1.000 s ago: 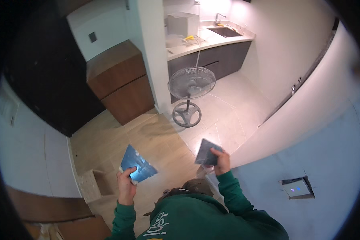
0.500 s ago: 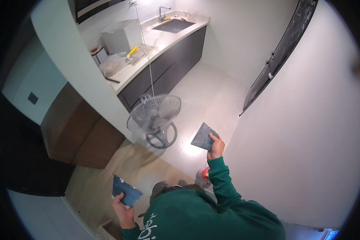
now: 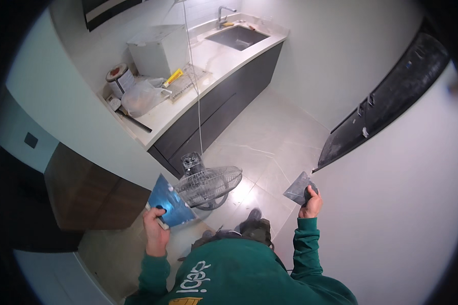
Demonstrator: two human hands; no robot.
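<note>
My left hand [image 3: 154, 226] is closed round a wide putty knife [image 3: 173, 199]; its broad blade is raised and catches a bluish shine, with pale smears along the handle edge. Over to the right, my right hand [image 3: 312, 204] grips a second putty knife [image 3: 296, 187], with a dull grey, scuffed blade pointing to the left and the thumb laid over its dark part. The two blades are well apart. Beside the right hand stands a smooth pale wall [image 3: 387, 208], and I cannot see either blade touching a surface.
A standing fan [image 3: 208, 184] is on the tiled floor just past the left blade, its cord hanging from above. Behind it a counter [image 3: 216, 61] holds a white box [image 3: 160, 53], a plastic bag [image 3: 141, 97] and a can [image 3: 119, 79]. A dark door [image 3: 381, 104] is at right.
Both hands keep their putty knives. My left hand has risen and its blade has tilted; my right hand has shifted right. The view has moved, the fan's head has turned, and the red item drops from sight.
</note>
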